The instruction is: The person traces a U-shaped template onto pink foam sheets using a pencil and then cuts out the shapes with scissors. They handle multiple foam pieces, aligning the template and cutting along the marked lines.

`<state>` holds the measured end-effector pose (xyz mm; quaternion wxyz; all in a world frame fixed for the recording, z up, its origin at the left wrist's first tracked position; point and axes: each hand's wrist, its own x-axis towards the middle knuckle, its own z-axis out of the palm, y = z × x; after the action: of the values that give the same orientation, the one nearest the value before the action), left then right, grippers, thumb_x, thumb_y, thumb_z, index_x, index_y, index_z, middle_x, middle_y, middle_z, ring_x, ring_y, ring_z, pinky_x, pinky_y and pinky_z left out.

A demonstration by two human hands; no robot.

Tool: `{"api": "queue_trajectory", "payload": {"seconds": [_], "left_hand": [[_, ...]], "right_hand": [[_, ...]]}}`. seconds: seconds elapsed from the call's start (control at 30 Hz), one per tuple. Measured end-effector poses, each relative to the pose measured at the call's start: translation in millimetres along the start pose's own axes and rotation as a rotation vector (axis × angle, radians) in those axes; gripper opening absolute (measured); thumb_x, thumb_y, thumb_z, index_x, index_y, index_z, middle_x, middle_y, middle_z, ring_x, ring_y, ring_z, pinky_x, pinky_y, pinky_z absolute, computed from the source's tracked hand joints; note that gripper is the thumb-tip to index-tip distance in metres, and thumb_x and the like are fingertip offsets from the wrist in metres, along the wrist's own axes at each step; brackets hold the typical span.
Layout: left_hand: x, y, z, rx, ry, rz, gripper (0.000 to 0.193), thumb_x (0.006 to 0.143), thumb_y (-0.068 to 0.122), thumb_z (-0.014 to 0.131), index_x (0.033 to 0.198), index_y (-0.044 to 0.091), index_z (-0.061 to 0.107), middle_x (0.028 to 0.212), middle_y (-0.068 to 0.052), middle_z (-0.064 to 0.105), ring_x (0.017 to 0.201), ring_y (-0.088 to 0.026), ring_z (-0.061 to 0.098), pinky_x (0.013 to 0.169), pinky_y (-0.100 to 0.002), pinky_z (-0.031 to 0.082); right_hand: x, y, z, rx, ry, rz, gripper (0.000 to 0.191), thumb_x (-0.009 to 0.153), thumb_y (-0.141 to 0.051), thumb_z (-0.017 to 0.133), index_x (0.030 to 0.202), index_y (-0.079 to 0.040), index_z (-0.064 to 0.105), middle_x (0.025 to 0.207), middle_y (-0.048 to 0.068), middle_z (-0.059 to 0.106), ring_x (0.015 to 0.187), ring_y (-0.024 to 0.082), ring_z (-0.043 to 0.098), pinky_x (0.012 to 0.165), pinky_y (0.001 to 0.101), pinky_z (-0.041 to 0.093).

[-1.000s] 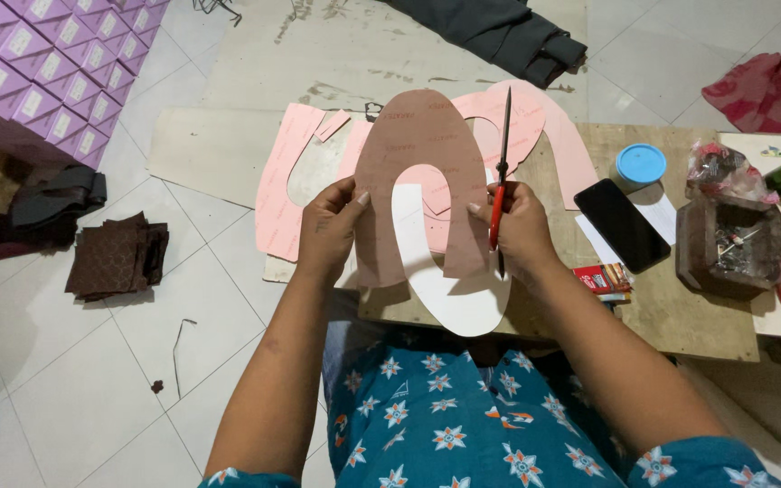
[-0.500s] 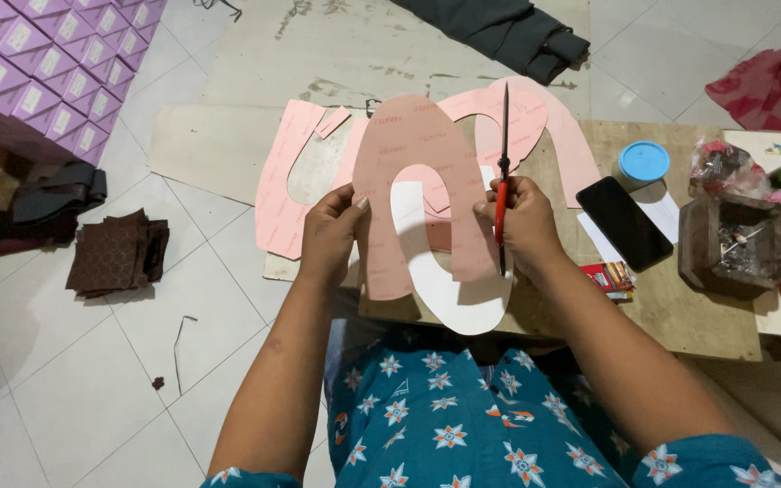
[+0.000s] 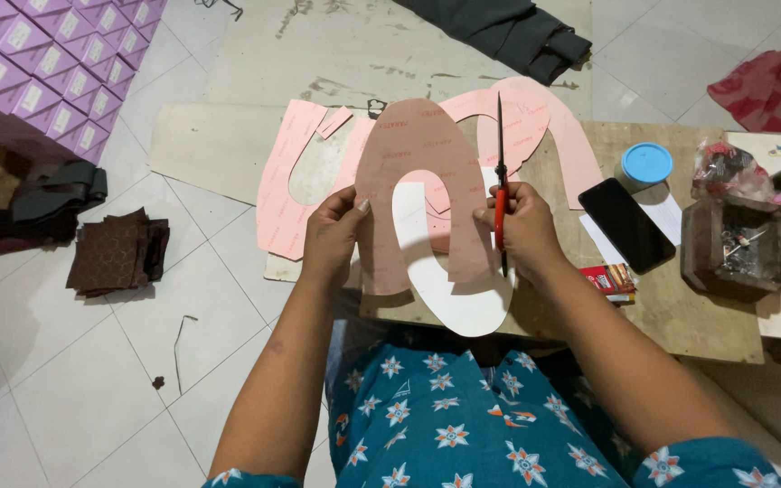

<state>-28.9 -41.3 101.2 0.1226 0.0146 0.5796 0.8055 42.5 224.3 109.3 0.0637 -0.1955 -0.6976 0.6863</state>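
We pinch the pink U-shaped cutout (image 3: 427, 158) in our left hand (image 3: 332, 237); our right hand (image 3: 524, 226) clamps cutout and red-handled scissors (image 3: 500, 172).

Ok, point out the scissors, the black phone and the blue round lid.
scissors (image 3: 500, 194), head view, on the red handle in the right hand.
black phone (image 3: 626, 223), head view, middle of its dark screen.
blue round lid (image 3: 646, 164), head view, centre of its top.
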Motion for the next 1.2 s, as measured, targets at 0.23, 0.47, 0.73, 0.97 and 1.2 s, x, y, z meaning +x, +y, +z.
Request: {"api": "queue_trajectory", "payload": {"seconds": [0.23, 0.47, 0.73, 0.97, 1.2], "left_hand": [[-1, 4, 3, 0.004, -0.005, 0.028, 0.034, 0.095, 0.011, 0.068, 0.126, -0.003, 0.067, 0.111, -0.008, 0.073, 0.101, -0.014, 0.067, 0.092, -0.028, 0.054], [-5, 29, 18, -0.073, 0.010, 0.119, 0.035, 0.096, 0.015, 0.072, 0.124, -0.004, 0.067, 0.113, -0.009, 0.073, 0.103, -0.014, 0.068, 0.095, -0.029, 0.055], [-4, 44, 30, -0.137, -0.044, 0.202, 0.033, 0.098, 0.015, 0.071, 0.124, -0.005, 0.066, 0.114, -0.009, 0.072, 0.104, -0.014, 0.067, 0.096, -0.029, 0.054], [-8, 52, 35, -0.095, -0.119, 0.226, 0.032, 0.097, 0.014, 0.072, 0.123, -0.003, 0.064, 0.114, -0.008, 0.070, 0.104, -0.013, 0.066, 0.096, -0.029, 0.055], [-16, 83, 41, 0.300, -0.236, 0.277, 0.043, 0.094, 0.016, 0.072, 0.133, 0.001, 0.059, 0.119, -0.007, 0.069, 0.107, -0.012, 0.068, 0.092, -0.028, 0.057]], "right_hand": [[5, 2, -1, 0.005, 0.018, -0.044, 0.045, 0.081, -0.007, 0.080, 0.119, 0.000, 0.057, 0.102, 0.006, 0.064, 0.088, 0.012, 0.063, 0.077, 0.0241, 0.055], [11, -15, -8, 0.025, 0.018, -0.204, 0.044, 0.084, -0.005, 0.081, 0.119, 0.000, 0.056, 0.103, 0.005, 0.062, 0.092, 0.011, 0.063, 0.084, 0.0234, 0.056], [4, -44, -16, -0.005, 0.041, -0.248, 0.040, 0.086, -0.003, 0.079, 0.119, 0.000, 0.056, 0.103, 0.005, 0.062, 0.092, 0.011, 0.064, 0.086, 0.0250, 0.057], [6, -49, -31, -0.188, -0.005, -0.288, 0.043, 0.086, -0.006, 0.081, 0.122, -0.001, 0.058, 0.103, 0.006, 0.064, 0.093, 0.014, 0.063, 0.086, 0.0275, 0.054], [5, -75, -53, -0.580, -0.148, -0.457, 0.044, 0.078, 0.003, 0.067, 0.121, -0.001, 0.060, 0.109, 0.009, 0.069, 0.102, 0.019, 0.067, 0.091, 0.0301, 0.052]]}}
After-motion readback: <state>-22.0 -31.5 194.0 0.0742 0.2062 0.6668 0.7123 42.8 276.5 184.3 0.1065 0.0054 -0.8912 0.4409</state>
